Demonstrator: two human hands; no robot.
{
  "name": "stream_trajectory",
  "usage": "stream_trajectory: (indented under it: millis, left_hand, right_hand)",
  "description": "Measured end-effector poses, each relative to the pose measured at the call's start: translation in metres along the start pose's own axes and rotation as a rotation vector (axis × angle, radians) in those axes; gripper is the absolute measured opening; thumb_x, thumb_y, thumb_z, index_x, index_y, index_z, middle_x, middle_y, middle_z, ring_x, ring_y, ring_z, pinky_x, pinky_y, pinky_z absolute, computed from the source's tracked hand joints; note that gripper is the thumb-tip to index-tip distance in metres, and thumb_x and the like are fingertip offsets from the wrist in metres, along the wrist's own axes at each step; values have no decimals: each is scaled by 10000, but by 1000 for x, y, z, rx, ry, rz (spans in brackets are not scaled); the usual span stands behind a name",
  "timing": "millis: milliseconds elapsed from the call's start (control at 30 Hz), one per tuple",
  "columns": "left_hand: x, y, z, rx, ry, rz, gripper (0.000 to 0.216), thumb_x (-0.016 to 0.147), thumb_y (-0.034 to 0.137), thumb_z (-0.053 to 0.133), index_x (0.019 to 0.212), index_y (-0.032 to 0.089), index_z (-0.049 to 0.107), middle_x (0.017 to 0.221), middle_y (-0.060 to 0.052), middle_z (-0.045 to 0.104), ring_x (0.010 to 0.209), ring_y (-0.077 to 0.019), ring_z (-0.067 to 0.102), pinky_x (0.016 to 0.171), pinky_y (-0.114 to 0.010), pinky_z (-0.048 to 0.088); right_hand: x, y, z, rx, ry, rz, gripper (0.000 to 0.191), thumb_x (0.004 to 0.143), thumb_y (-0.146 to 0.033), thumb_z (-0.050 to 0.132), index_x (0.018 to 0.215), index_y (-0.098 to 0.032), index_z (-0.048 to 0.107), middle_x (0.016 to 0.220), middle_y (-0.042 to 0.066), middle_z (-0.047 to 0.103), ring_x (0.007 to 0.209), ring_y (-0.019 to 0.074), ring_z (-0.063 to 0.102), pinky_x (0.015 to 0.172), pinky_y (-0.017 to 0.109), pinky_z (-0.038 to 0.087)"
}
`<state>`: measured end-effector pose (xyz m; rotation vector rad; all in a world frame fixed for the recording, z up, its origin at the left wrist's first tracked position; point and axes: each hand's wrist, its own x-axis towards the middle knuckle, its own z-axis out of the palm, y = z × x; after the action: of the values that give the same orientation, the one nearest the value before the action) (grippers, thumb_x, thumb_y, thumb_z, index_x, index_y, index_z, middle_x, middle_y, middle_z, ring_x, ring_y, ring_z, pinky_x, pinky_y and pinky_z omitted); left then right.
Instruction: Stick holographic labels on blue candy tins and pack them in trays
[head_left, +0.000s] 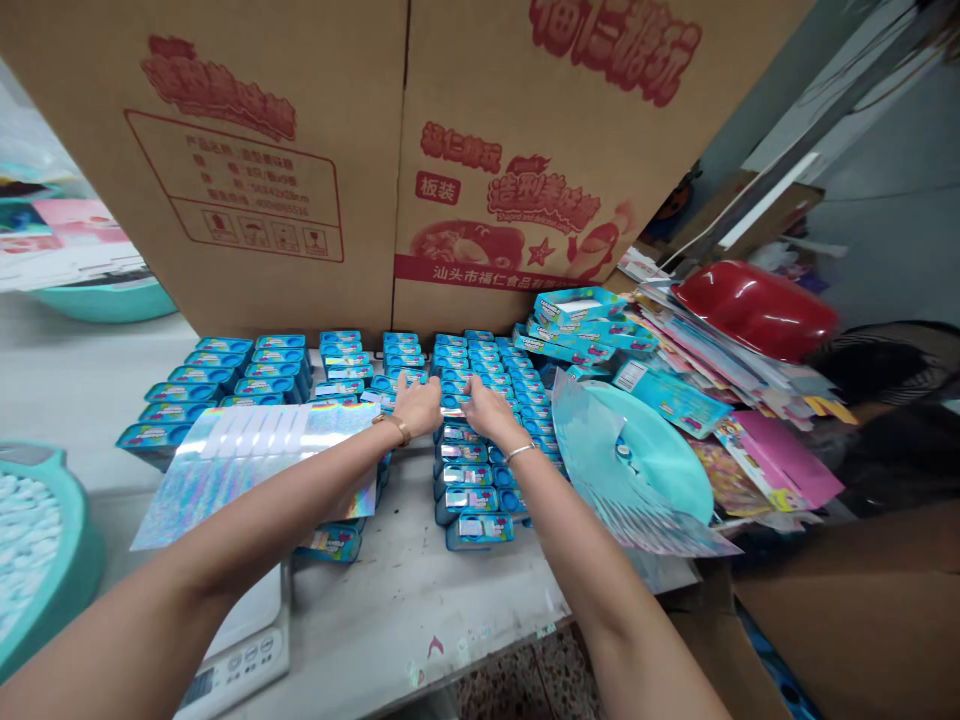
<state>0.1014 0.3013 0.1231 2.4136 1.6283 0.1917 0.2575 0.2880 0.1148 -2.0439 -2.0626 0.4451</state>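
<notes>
Both hands reach out over rows of small blue printed packs [466, 475] on the table. My left hand [418, 403], a band on its wrist, is closed with fingers curled at the inner edge of one row. Close by on the right, my right hand [486, 410], with a thin bracelet, is also closed over a pack in that row. A pale strip seems to show between the two hands, but what the fingertips hold is too small to make out. Under my left forearm, a shiny holographic sheet [262, 450] with white label strips lies across other packs.
A large cardboard box [300, 200] stands behind the rows. At right are a teal basin [675, 450] with fanned clear sheets [622, 500], stacked blue cartons [577, 310] and a red basin [757, 305]. At left are a tub of white pieces [30, 540] and a scale [251, 650].
</notes>
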Motion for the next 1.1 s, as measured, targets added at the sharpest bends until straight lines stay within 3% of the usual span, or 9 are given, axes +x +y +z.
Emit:
stream_trajectory:
  millis: [400, 533, 700, 900, 1000, 1100]
  left_hand:
    - [-1, 1, 11, 14, 0, -19, 402, 845, 183, 502, 1233, 77, 512, 1012, -204, 736, 1108, -362, 641, 1130, -564, 168]
    - [-4, 2, 17, 16, 12, -28, 454, 838, 174, 505, 1280, 73, 476, 1022, -187, 739, 1116, -354, 632, 1132, -557, 167]
    - [-6, 2, 27, 15, 37, -56, 458, 831, 158, 496, 1280, 66, 478, 1014, -189, 737, 1110, -355, 631, 1129, -556, 169]
    - [-4, 6, 41, 23, 62, -58, 600, 765, 111, 544, 1340, -13, 428, 1059, -249, 716, 1165, -380, 599, 1156, -553, 107]
    - [-10, 9, 28, 0, 77, 2, 615, 758, 133, 580, 1344, 12, 443, 1072, -232, 717, 1151, -369, 605, 1160, -533, 137]
    - [-24, -10, -8, -44, 131, 85, 519, 847, 202, 535, 1353, 105, 474, 1124, -163, 713, 1163, -323, 599, 1137, -476, 246]
  right_hand:
    - [2, 2, 7, -107, -32, -7, 276, 913, -195, 536, 1183, -221, 483, 994, 97, 695, 890, 268, 649, 689, 309, 377]
    - [-9, 0, 16, -119, 43, -29, 243, 913, -148, 512, 1146, -213, 500, 1093, 106, 644, 980, 264, 605, 727, 318, 391]
    - [-19, 2, 26, -105, 164, -1, 196, 950, -235, 505, 1143, -200, 500, 1183, 125, 545, 1076, 271, 520, 775, 332, 416]
    - [-15, 8, 32, -47, 203, -35, 287, 861, -60, 483, 1104, -202, 540, 1108, 97, 528, 995, 245, 518, 784, 326, 422]
    - [-16, 18, 27, 10, 233, -64, 347, 812, -9, 438, 1067, -205, 568, 1091, 83, 529, 957, 228, 530, 791, 321, 432]
    - [-24, 23, 15, 95, 311, -85, 347, 815, -20, 391, 1061, -187, 570, 1102, 92, 542, 977, 216, 543, 845, 327, 446]
